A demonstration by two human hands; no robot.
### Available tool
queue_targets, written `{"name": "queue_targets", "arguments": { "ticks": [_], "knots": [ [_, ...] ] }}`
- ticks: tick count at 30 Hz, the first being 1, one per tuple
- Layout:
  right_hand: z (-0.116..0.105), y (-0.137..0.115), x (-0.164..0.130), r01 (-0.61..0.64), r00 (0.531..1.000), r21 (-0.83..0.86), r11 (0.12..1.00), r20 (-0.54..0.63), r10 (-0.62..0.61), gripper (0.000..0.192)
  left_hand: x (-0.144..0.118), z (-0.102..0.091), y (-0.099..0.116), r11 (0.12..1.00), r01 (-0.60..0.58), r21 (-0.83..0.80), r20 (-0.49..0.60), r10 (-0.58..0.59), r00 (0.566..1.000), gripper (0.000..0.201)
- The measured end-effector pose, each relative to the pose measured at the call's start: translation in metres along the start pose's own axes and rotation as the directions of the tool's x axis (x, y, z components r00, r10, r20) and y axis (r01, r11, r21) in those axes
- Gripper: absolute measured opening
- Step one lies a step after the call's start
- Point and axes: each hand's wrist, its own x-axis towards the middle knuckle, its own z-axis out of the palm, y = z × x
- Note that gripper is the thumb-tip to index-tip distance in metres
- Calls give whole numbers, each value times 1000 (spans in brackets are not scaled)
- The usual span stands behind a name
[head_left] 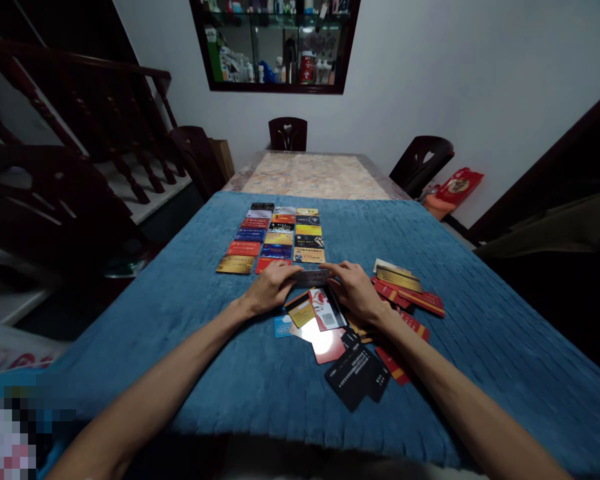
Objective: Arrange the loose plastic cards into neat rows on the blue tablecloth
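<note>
Between my two hands is a silvery-grey plastic card (314, 277), held by its short ends. My left hand (273, 288) grips its left end, close to a red card (266, 265) at the front of the laid-out cards. At the other end, the fingers of my right hand (356, 288) are closed on the card. Beyond my hands, three columns of overlapping cards lie face up, with a gold card (235, 264) at the near left. A loose pile spreads beneath and nearer than my hands, including a white-and-red card (326, 311) and a black card (353, 377).
A blue cloth (180, 320) covers the near part of the table, and a marbled cover (315, 173) shows at the far end. More red and gold cards (400, 279) lie to the right. Dark wooden chairs (288, 135) stand around the table.
</note>
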Motion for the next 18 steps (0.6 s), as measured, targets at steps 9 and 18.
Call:
{"name": "queue_targets", "arguments": {
  "ticks": [9,18],
  "knots": [
    [2,-1,0,26,997,-66,997,-67,-30,34,1,-1,6,1000,26,2,-2,-26,1000,39],
    [2,-5,2,87,988,-111,990,-118,-101,33,0,1,4,996,52,-74,-130,-62,990,29]
  ]
}}
